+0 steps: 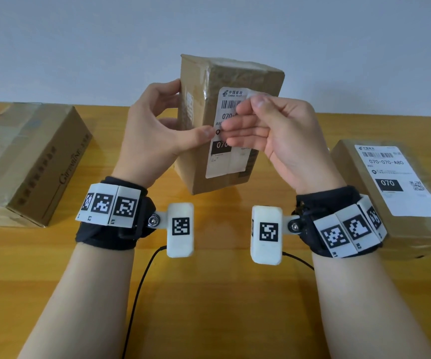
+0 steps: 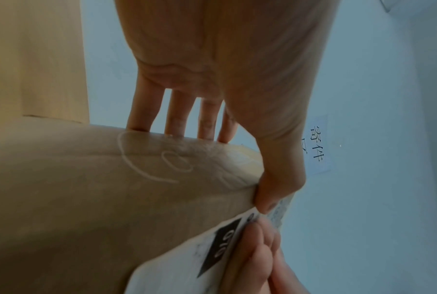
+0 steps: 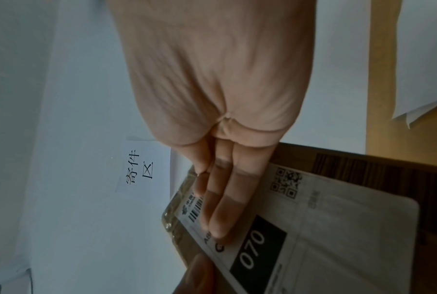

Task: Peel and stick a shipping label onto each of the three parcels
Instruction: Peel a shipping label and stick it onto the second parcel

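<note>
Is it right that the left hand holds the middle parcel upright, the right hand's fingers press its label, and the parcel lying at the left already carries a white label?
Not quite. In the head view the large parcel at the left shows no label; the labelled one lying flat is the parcel at the right. The left hand does hold the middle parcel upright, with the right hand on its label.

Middle parcel (image 1: 224,120) is up off the table, a brown taped cardboard box held upright on end, tilted a little. Its white shipping label (image 1: 228,154) runs down the facing side, barcode at top, black "070" block lower down, QR code on it in the right wrist view; its top right corner curls away from the cardboard. At right, a 2nd parcel (image 1: 400,203) lies flat, its own label (image 1: 397,177) face up reading "070-070-A80". At left, the 3rd parcel (image 1: 28,161), larger, lies flat, no label showing.
</note>
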### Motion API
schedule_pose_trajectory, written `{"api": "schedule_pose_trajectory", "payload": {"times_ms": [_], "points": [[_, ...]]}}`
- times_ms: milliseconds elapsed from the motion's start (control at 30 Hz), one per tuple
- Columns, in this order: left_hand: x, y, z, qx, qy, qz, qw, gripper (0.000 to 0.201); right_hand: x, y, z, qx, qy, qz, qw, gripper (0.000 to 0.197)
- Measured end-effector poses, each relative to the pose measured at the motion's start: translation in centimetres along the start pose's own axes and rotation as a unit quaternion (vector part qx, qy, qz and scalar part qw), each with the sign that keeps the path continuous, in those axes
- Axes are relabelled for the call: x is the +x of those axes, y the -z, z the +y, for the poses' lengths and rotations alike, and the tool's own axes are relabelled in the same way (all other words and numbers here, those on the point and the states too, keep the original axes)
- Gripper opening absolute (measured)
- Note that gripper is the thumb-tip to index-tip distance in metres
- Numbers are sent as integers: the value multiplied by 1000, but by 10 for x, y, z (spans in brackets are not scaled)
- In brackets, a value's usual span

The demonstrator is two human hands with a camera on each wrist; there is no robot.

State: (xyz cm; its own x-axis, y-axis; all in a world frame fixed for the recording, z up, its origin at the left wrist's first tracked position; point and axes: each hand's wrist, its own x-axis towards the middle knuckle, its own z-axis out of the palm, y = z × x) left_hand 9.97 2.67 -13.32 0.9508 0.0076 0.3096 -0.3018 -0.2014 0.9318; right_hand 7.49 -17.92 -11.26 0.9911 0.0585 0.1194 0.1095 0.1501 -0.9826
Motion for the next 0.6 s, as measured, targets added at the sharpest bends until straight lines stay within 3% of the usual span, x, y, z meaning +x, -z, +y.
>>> {"api": "schedule_pose_trajectory", "payload": {"times_ms": [200, 467, 600], "points": [[0, 0, -3, -1, -2, -11, 1000, 99, 1, 2, -1, 27, 36, 39, 998, 32], [0, -3, -1, 6, 1, -12, 1000, 95, 8, 4, 7, -3, 151, 130, 980, 32], [0, -3, 0, 10, 13, -4, 1000, 98, 12, 5, 10, 7, 168, 118, 979, 32]]}}
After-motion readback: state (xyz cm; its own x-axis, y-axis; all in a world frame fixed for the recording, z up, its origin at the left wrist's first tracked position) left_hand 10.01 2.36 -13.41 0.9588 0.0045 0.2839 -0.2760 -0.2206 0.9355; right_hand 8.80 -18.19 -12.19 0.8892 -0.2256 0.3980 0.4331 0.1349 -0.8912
